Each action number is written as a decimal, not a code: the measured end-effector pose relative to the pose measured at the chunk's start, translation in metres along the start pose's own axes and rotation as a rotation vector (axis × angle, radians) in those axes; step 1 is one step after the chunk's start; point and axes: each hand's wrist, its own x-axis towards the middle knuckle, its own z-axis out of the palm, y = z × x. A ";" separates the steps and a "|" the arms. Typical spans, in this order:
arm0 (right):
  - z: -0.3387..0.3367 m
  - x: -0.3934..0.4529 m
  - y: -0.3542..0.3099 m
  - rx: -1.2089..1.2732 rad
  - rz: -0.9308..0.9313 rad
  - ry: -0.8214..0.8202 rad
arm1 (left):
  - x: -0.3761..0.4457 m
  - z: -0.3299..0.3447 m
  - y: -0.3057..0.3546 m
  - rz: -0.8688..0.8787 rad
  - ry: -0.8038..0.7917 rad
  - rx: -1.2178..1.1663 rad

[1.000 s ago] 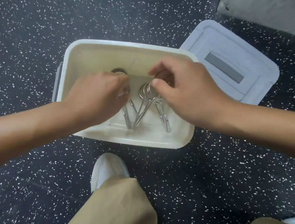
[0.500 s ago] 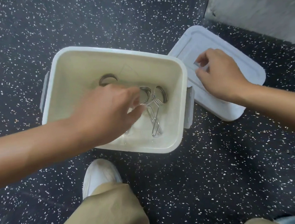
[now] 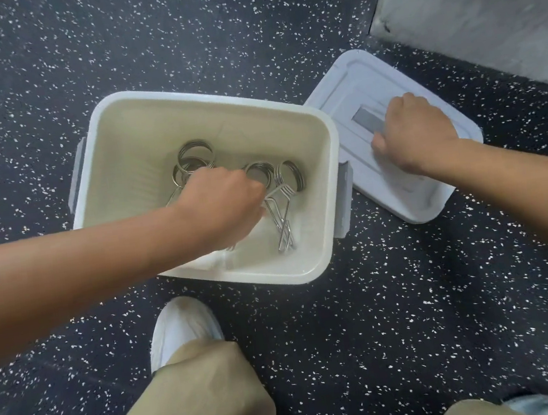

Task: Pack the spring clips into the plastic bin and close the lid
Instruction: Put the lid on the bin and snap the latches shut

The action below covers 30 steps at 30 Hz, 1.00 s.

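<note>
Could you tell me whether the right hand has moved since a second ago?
Yes. The right hand has left the bin and gone right, onto the lid lying beside it on the floor.

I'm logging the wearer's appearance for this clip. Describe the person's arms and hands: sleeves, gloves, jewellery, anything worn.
Both forearms are bare up to the frame edge: no sleeves in view. The left hand and right hand wear no gloves, and no watch, bracelet or ring shows. The fingers are mostly curled out of sight, so a ring cannot be ruled out. No markings are visible on either arm.
</note>
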 end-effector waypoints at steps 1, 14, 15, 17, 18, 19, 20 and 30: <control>0.000 0.001 0.000 -0.018 -0.011 0.005 | 0.003 0.000 0.001 0.018 0.015 0.048; -0.010 -0.002 0.041 -0.068 -0.107 0.084 | -0.017 0.017 -0.012 -0.077 0.092 -0.147; -0.014 -0.003 0.046 -0.071 -0.095 0.097 | -0.018 0.018 -0.012 -0.082 0.084 -0.161; -0.023 -0.005 0.055 -0.065 -0.073 0.125 | -0.017 0.020 -0.015 -0.096 0.064 -0.179; -0.029 -0.007 0.059 -0.058 -0.064 0.136 | -0.017 0.021 -0.016 -0.099 0.051 -0.192; -0.035 -0.008 0.062 -0.046 -0.059 0.147 | -0.017 0.022 -0.017 -0.100 0.030 -0.204; -0.041 -0.009 0.064 -0.031 -0.058 0.160 | -0.017 0.023 -0.017 -0.101 0.006 -0.215; -0.099 -0.031 0.024 0.048 -0.317 0.238 | -0.020 0.024 -0.011 -0.158 -0.194 -0.248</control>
